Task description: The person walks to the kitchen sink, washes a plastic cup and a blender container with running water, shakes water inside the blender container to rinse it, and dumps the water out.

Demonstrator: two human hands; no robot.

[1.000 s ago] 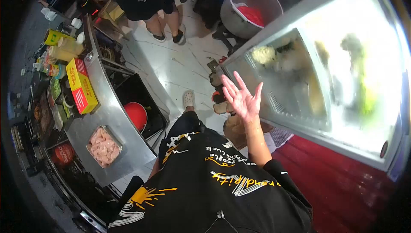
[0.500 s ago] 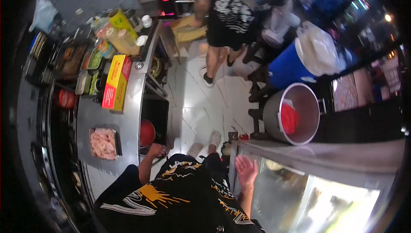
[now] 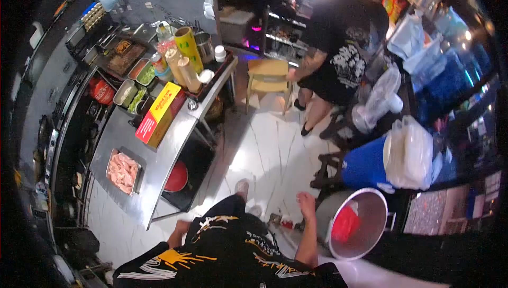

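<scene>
My left hand [image 3: 179, 232] hangs low beside my body, near the front end of the steel table [image 3: 114, 156]. Its fingers are mostly hidden, and nothing shows in it. My right hand [image 3: 306, 205] is raised in front of me over the floor, fingers loosely bent and apart, holding nothing. Just right of it stands a large metal pot [image 3: 326, 222] with a red plastic bag [image 3: 345, 225] inside. On the table, a metal tray [image 3: 138, 178] holds raw pale-pink meat [image 3: 123, 172], out of contact with both hands. A yellow-and-red wax paper box [image 3: 160, 113] lies farther back.
Sauce bottles [image 3: 189, 75] and small containers of chopped vegetables [image 3: 138, 99] crowd the table's far end. A red bowl [image 3: 176, 176] sits underneath. Ahead, a person in black [image 3: 344, 44] stands by a yellow chair [image 3: 269, 79]. A blue drum [image 3: 365, 162] and white fan [image 3: 378, 100] line the right.
My view has turned and moved forward; the glass-topped case at lower right has left view. My right hand has gone from flat and spread to loosely bent. The person ahead appears farther right.
</scene>
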